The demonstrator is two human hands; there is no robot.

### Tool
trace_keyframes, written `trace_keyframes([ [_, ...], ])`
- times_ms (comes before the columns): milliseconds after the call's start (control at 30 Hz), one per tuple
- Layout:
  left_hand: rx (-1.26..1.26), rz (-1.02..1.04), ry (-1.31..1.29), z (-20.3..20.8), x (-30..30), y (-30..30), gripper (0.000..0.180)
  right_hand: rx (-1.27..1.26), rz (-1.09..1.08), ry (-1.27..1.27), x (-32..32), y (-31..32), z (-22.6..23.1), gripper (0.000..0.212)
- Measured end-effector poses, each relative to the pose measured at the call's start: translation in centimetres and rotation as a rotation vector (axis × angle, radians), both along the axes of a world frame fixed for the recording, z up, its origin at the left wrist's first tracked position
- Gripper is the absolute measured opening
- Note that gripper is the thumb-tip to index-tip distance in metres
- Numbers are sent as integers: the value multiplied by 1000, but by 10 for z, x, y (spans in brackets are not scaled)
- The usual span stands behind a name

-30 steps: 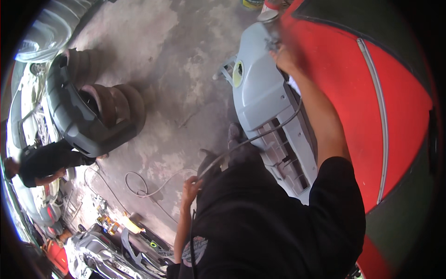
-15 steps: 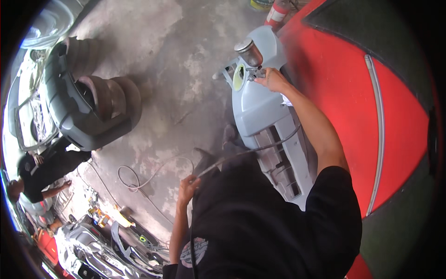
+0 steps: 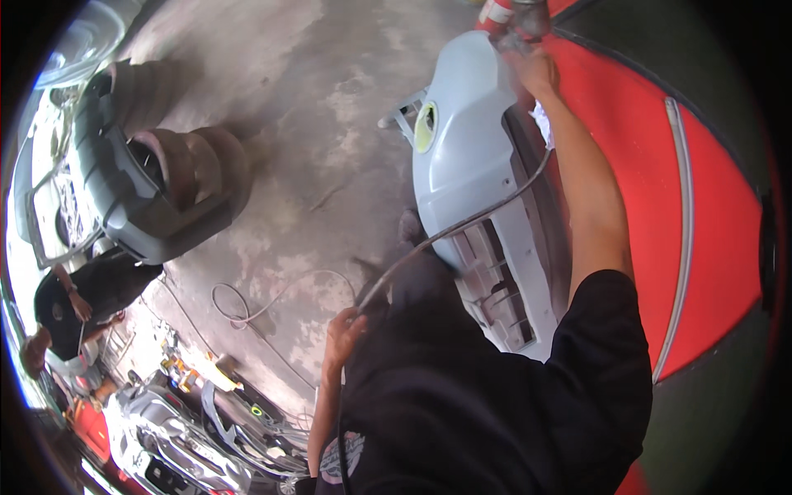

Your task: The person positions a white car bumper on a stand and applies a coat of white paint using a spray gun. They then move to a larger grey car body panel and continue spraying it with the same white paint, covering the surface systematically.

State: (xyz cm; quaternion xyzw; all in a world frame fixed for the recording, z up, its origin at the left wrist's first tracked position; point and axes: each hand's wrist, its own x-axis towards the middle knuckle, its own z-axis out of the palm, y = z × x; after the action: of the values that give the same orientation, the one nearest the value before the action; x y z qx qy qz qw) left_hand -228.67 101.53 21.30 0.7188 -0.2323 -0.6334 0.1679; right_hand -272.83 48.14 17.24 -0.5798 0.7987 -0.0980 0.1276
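Note:
My right hand is closed around the handle of a spray gun, somewhat blurred, at the far right end of a grey car bumper. The gun's metal cup is uppermost. From the gun an air hose runs back across the bumper, and my left hand grips it near my body. A yellow-green-edged round opening shows in the bumper's left side. Some white paper or cloth is beside my right wrist.
A red panel with a grey strip lies to the right. Dark bumper leans by round stands at left. Another person is at far left. The hose coils on the floor; car parts lie lower left.
My right hand and the spray gun have moved away and to the right, past the bumper's far end. The hose shifted with it. The other person's arms have moved.

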Motion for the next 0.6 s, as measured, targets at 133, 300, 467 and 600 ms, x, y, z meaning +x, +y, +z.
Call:
trace_keyframes([
  [133, -11, -52, -61, -13, 16, 3, 32, -38, 54, -202, -34, 58, -9, 49],
  [300, -16, -9, -178, -37, 46, 18, 28, 101, -291, -580, -36, 162, 7, 38],
  [467, -39, -112, -219, -51, 80, 24, 31, 194, -410, -548, -66, 303, 2, 26],
  [600, -150, -237, -175, -72, 93, 14, 34, 91, -412, -215, -107, 416, -28, 29],
])
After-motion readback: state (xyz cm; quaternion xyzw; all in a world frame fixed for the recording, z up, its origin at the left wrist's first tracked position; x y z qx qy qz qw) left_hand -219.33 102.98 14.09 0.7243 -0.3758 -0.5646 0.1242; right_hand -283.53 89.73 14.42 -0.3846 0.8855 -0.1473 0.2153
